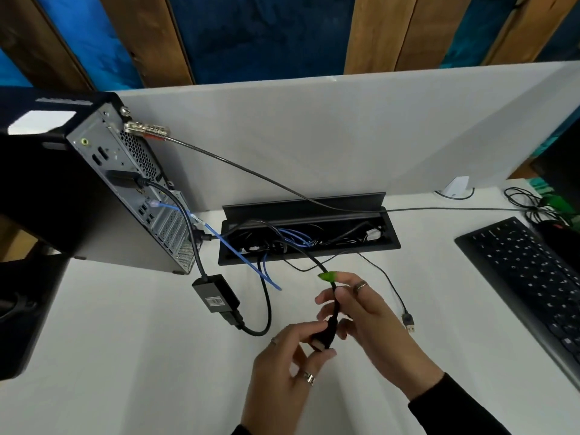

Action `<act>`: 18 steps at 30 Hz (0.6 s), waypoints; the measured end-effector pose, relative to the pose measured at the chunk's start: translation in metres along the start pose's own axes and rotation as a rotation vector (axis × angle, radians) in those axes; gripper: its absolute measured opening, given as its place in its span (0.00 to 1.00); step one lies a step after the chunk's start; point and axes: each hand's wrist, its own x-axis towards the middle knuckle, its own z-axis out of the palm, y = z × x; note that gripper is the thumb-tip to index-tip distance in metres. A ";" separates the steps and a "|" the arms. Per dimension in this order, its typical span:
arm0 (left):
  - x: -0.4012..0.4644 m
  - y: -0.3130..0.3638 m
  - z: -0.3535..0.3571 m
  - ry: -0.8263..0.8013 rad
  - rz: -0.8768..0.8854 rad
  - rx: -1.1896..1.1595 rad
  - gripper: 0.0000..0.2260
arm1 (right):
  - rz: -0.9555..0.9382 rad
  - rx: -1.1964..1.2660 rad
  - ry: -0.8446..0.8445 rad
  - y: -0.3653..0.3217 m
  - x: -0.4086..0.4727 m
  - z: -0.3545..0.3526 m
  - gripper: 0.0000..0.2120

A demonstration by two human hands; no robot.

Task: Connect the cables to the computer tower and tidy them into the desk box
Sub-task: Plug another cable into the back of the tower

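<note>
Both of my hands hold one black cable above the white bench (125,356): left hand (282,368) pinches its plug (323,339), right hand (367,315) grips the cord by a green tag (327,276). It trails into the open desk box (309,238), right of the computer tower (103,183).

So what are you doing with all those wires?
A person holds a black cable with a green tag: the left hand pinches its plug, the right hand grips the cord above. The computer tower already has some cables plugged in. The desk box is open, and a USB cable lies loose.
</note>
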 end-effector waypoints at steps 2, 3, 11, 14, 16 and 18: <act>0.007 0.004 -0.005 0.039 0.034 0.001 0.13 | -0.243 -0.443 0.027 0.006 0.003 -0.002 0.13; 0.011 0.007 -0.007 0.058 0.046 0.015 0.13 | -0.380 -0.665 0.052 0.009 0.005 -0.004 0.13; 0.052 0.040 -0.031 0.172 0.012 -0.010 0.04 | -0.781 -0.933 -0.082 -0.024 0.030 0.009 0.15; 0.060 0.046 -0.035 0.183 -0.012 -0.049 0.02 | -0.688 -0.756 -0.079 -0.023 0.032 0.021 0.06; 0.065 0.049 -0.037 0.190 -0.006 -0.025 0.03 | -0.691 -0.676 -0.083 -0.020 0.035 0.029 0.07; 0.068 0.052 -0.038 0.202 0.008 0.028 0.04 | -0.664 -0.589 -0.101 -0.018 0.037 0.035 0.10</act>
